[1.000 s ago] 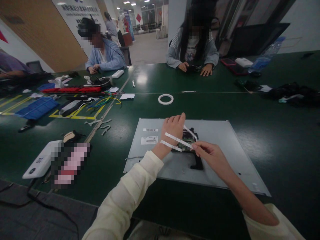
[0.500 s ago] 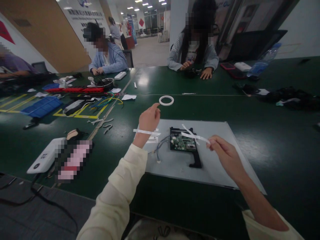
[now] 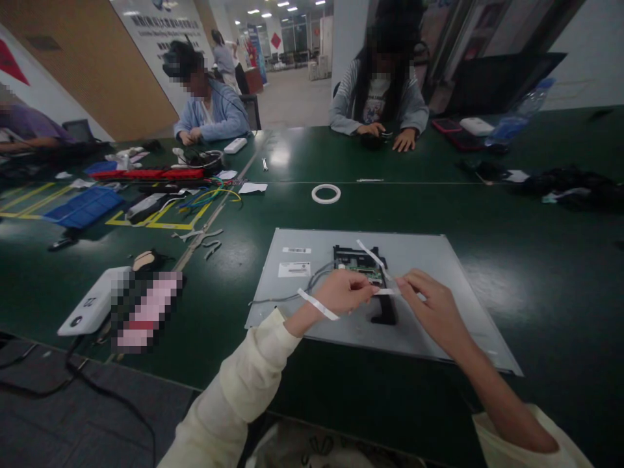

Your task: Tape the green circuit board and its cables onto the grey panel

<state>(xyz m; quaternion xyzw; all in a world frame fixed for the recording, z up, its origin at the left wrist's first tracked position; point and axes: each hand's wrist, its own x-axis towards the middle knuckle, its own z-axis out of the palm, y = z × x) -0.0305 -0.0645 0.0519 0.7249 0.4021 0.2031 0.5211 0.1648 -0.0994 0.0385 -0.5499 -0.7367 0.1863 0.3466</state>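
My left hand (image 3: 344,292) is closed, fingers pinching one end of a short white tape strip (image 3: 386,292) above the panel. The other end is pinched between the fingertips of my right hand (image 3: 431,300). Below them a grey flat panel (image 3: 419,253) lies on the table, bearing a black bracket (image 3: 387,312) with a green circuit board (image 3: 366,270), partly covered by my left hand. A second white strip (image 3: 371,253) runs over the bracket, its lower end near my right fingertips. Another strip (image 3: 318,304) sticks across my left wrist. Grey cables (image 3: 314,281) extend left from the board.
Beyond the panel lies a white tape roll (image 3: 326,201). To the left are a white power bank (image 3: 95,302), a blue tray (image 3: 82,208), grey strip scraps (image 3: 197,239) and coloured wires (image 3: 209,198). Two people sit across the green table (image 3: 414,182); another is far left.
My left hand has come back from beside the tape roll to the board and now grips the strip's free end. My right hand stays nearly in place, still holding the strip.
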